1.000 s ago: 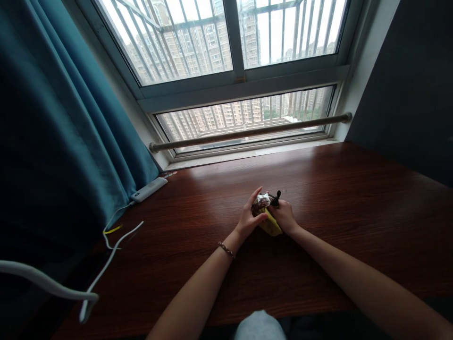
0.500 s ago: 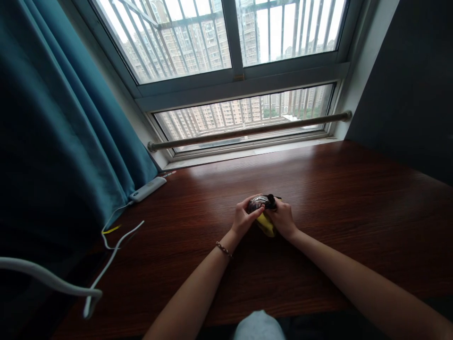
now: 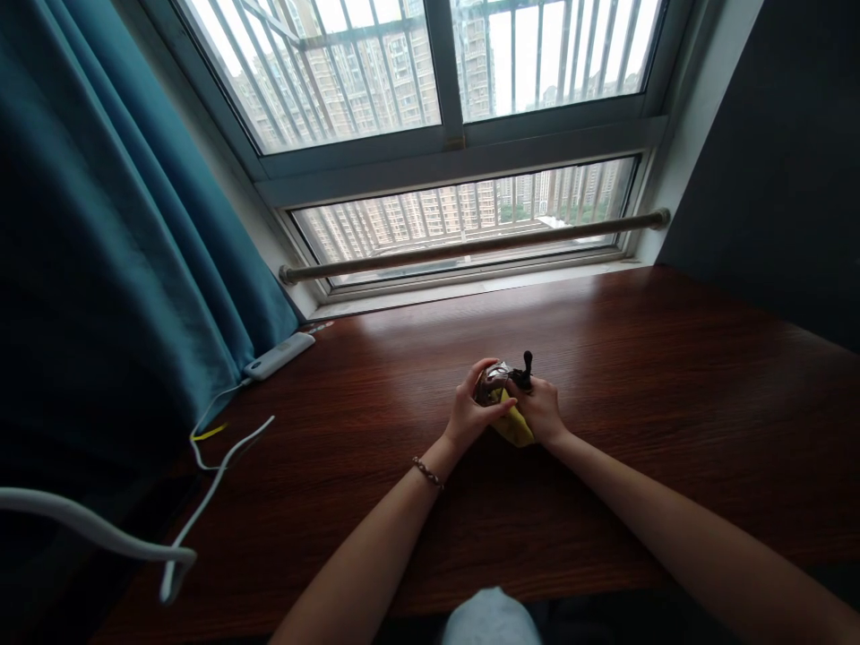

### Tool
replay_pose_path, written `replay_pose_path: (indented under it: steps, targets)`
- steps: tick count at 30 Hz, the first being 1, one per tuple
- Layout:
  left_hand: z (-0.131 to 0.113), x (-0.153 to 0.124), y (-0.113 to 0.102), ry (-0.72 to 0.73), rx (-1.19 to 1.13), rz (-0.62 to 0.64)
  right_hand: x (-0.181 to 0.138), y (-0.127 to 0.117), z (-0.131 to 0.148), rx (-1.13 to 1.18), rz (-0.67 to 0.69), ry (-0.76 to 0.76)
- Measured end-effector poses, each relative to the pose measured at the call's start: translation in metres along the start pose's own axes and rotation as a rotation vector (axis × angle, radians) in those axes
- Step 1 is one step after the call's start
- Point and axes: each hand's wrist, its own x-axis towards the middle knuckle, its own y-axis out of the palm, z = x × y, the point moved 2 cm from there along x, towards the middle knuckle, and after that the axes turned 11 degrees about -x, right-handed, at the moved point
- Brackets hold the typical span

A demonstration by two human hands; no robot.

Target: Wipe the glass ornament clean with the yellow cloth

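Observation:
Both of my hands meet over the middle of a dark wooden desk. My left hand, with a beaded bracelet at the wrist, is closed around a small shiny dark packet with a yellow lower part. My right hand is closed on the same packet from the right, fingers pinched at its top by a small black piece that sticks up. What the black piece is I cannot make out.
A white power strip lies at the desk's back left, its white cables trailing off the left edge. A teal curtain hangs on the left. A barred window with a wooden rail runs behind the desk.
The packet has turned in my hands: half a second ago its dark top lay flat under my fingers, now the yellow part shows again and the black piece points up.

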Motion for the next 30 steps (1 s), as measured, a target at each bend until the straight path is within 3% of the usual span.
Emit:
replay_pose_path:
  steps: [9, 15, 19, 27, 30]
  targets:
    - [0.003, 0.001, -0.01, -0.148, 0.006, -0.017, -0.004, 0.0, 0.004, 0.004, 0.012, -0.133]
    - [0.009, -0.001, 0.003, -0.03, -0.048, 0.151, 0.006, -0.002, -0.006, -0.034, -0.023, 0.036]
    - [0.005, -0.002, 0.005, 0.06, 0.062, 0.067, 0.006, -0.002, -0.008, -0.009, -0.01, 0.081]
    - [0.005, -0.004, -0.009, -0.089, 0.091, -0.111, -0.003, -0.006, 0.007, 0.047, -0.059, -0.069]
    - [0.006, -0.005, -0.01, -0.076, 0.19, -0.109, -0.004, -0.004, 0.007, 0.049, -0.037, -0.133]
